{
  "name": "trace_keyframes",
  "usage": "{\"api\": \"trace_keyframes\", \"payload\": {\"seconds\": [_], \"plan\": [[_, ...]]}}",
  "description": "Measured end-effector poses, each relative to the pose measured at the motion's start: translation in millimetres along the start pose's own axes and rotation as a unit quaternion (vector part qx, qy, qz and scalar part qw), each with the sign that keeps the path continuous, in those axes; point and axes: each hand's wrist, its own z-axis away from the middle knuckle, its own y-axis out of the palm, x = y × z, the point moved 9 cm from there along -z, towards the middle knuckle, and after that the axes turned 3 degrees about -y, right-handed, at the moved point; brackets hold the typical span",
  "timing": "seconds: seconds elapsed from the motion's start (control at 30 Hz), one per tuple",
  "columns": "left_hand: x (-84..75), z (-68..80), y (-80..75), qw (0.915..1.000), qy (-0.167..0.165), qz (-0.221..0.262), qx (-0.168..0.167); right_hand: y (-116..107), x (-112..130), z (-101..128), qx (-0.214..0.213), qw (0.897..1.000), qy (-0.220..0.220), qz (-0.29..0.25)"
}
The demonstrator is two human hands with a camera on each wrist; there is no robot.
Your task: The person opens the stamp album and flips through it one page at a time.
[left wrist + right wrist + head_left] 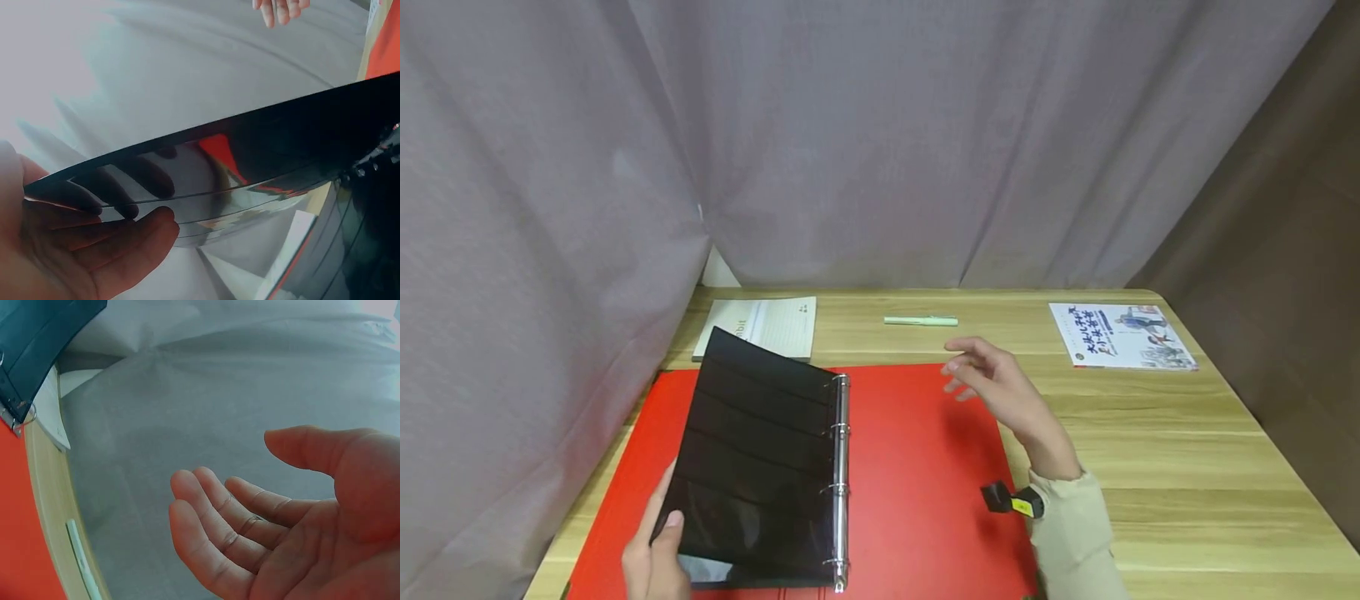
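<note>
A red ring binder (917, 467) lies spread open on the table, with a metal ring spine (841, 450) down its middle. Black stock pages (752, 467) with glossy strips hang on the rings, the top one tilted up over the left cover. My left hand (658, 550) pinches that page near its lower left corner, thumb on the front face and fingers behind. In the left wrist view the fingers (125, 259) lie along its shiny side. Above the binder's right cover hovers my right hand (1000, 387), fingers loosely bent and holding nothing.
Behind the binder at left lies a pale notebook (786, 325), partly covered by the raised page. A light green pen (921, 321) rests at the back middle. Toward the back right is a white illustrated booklet (1120, 333). Grey curtain (880, 150) encloses the table.
</note>
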Motion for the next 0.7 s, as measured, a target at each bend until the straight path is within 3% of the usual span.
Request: {"api": "trace_keyframes", "payload": {"seconds": [0.1, 0.2, 0.3, 0.43, 0.7], "plan": [[8.0, -1.7, -0.4, 0.9987, -0.021, 0.045, 0.006, -4, -5, 0, -0.003, 1.0, 0.003, -0.006], [11.0, -2.4, -1.0, 0.996, -0.015, 0.088, 0.006, -9, -10, -1, -0.006, 1.0, 0.006, -0.009], [16.7, -3.8, -2.8, 0.995, -0.019, 0.098, 0.002, -13, -15, -2, -0.008, 1.0, 0.011, -0.002], [30.8, -7.9, -3.8, 0.9918, -0.056, 0.115, -0.002, -19, -22, -4, -0.012, 1.0, 0.018, 0.01], [53.5, -14.3, -15.8, 0.9838, -0.104, 0.138, -0.048, -26, -42, -11, -0.025, 0.999, 0.029, 0.014]]}}
